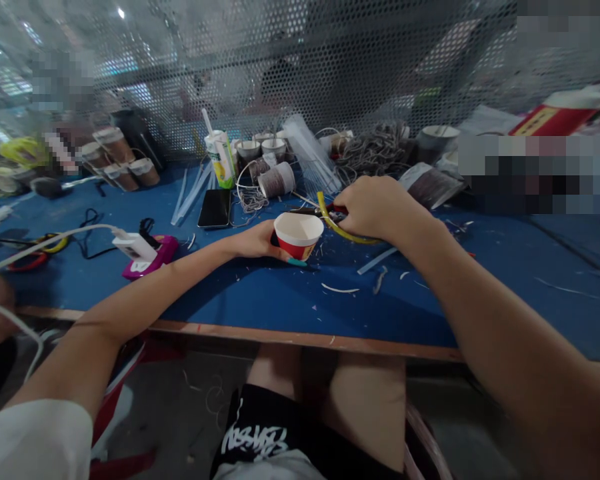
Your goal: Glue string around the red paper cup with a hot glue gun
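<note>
2 hands busy; left hand (255, 241) curled round the red-and-white cup (295, 249), probably steadying it; right hand (373, 205) gripping yellow-handled scissors (326, 212) just right of it; phone (215, 208) and wound spool (277, 180) sit farther back, likely for elbow room.

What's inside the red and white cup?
The cup shows only its pale inner wall; nothing pokes above the rim. Its near wall hides part of the inside, so I can't rule out something low down.
</note>
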`<state>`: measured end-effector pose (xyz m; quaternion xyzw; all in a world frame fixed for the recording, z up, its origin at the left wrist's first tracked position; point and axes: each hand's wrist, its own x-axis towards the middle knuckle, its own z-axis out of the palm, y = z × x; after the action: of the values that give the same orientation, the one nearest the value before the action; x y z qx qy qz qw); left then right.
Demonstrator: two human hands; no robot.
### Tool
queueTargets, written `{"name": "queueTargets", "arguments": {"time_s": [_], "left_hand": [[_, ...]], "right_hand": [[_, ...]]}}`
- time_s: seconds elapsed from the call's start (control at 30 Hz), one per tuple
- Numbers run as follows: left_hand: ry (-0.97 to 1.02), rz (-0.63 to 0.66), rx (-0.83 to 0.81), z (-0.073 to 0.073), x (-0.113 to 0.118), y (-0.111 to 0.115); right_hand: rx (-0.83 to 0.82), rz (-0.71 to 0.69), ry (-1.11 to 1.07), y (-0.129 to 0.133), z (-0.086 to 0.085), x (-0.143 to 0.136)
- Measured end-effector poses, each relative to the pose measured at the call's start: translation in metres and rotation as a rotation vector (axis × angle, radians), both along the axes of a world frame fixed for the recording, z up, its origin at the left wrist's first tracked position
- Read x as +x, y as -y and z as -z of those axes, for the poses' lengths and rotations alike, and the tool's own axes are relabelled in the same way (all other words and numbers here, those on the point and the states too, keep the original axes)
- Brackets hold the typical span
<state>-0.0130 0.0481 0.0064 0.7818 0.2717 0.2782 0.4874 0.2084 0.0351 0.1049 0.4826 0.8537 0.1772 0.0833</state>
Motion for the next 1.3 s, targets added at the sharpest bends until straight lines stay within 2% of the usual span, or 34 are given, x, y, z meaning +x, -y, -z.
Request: {"name": "queueTargets", "arguments": {"time_s": [0.23, 0.47, 0.73, 0.93, 1.07, 1.3], "left_hand": [[0.01, 0.058, -0.041, 0.0, 0.002, -0.002], [-0.007, 0.074, -0.057, -0.003, 0.002, -0.002], [-0.039, 0.012, -0.005, -0.005, 0.002, 0.007], [-0.008, -0.092, 0.026, 0.006, 0.005, 0.01], [-0.027, -0.066, 0.01, 0.01, 0.006, 0.009], [-0.007, -0.003, -0.016, 0.007, 0.006, 0.008]], "right_hand": [[0.023, -0.024, -0.057, -0.004, 0.005, 0.001], [0.042, -0.019, -0.011, -0.003, 0.003, 0.0], [0.058, 0.098, -0.165, -0.004, 0.007, 0.012], [-0.032, 0.109, -0.198, 0.001, 0.003, 0.021], [-0.061, 0.079, -0.163, 0.003, 0.005, 0.016], [-0.035, 0.032, -0.113, 0.003, 0.007, 0.007]]}}
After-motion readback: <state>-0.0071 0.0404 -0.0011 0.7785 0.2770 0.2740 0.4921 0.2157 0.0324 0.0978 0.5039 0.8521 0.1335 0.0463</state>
